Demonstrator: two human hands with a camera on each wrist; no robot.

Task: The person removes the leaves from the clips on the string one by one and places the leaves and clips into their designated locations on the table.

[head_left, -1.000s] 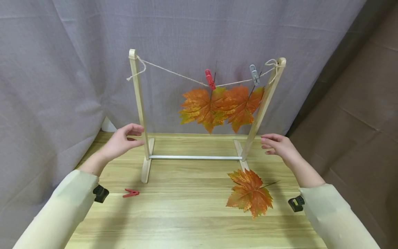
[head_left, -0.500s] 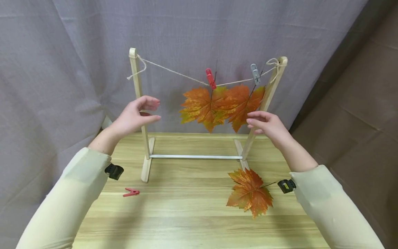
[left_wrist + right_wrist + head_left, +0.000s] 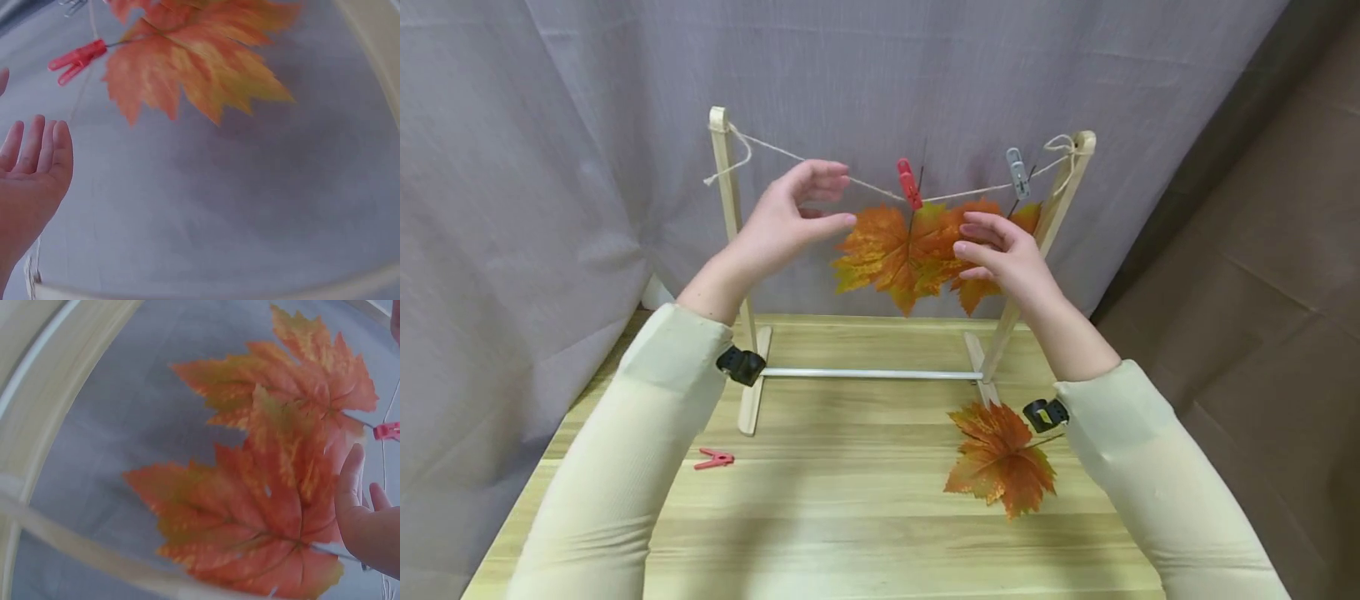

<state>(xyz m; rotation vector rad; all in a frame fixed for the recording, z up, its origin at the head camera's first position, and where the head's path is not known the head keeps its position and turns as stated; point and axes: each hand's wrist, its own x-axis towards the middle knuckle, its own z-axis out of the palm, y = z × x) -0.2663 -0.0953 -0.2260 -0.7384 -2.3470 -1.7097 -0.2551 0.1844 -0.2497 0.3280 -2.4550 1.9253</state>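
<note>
A grey curtain (image 3: pixel 880 75) hangs behind the left hand (image 3: pixel 793 207), a wood-grain tabletop (image 3: pixel 842 492) below; right of the right hand (image 3: pixel 1011 257), probably brown fabric (image 3: pixel 1255 283).

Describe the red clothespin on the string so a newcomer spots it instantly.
Find the wooden frame standing on the table, then the string tied between its two post tops. Near the string's middle, the red clothespin clips an orange maple leaf by its stem. Its neighbour on the string is a grey clothespin, and the other red clothespin lies loose on the table.
</note>
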